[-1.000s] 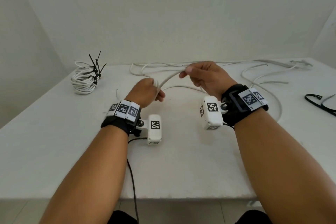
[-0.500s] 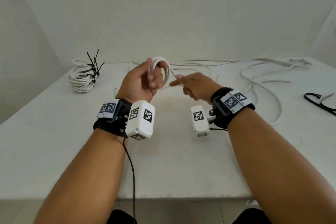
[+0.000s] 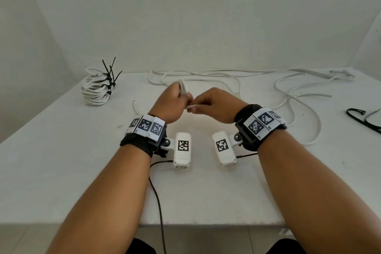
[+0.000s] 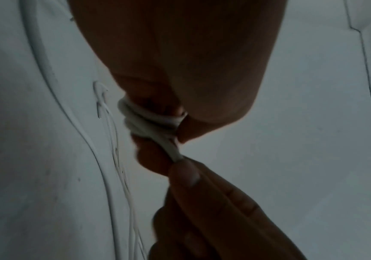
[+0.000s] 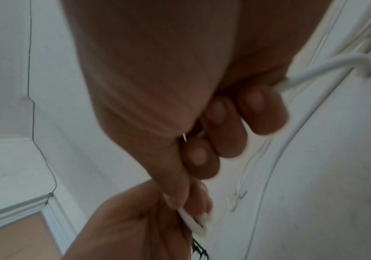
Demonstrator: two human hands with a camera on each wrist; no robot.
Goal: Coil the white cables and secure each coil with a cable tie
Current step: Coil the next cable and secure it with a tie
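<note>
My left hand (image 3: 175,101) is fisted above the table's middle with a white cable (image 3: 183,88) wound round its fingers; in the left wrist view the cable's turns (image 4: 148,121) wrap the fingers. My right hand (image 3: 208,103) is close beside it and pinches the same cable (image 4: 175,153) between thumb and fingertips. From the right hand the cable's slack (image 5: 327,68) trails off onto the table. More loose white cable (image 3: 299,97) snakes over the far and right part of the table.
A pile of coiled white cables with black ties (image 3: 99,86) lies at the far left. Loose black cable ties (image 3: 362,117) lie at the right edge. The white table (image 3: 61,161) meets a wall behind; a black wire (image 3: 158,202) hangs from my left wrist.
My left hand turned over and came down from its raised pose, now knuckles up with the cable round it. My right hand closed in to the left and pinches the cable right beside it.
</note>
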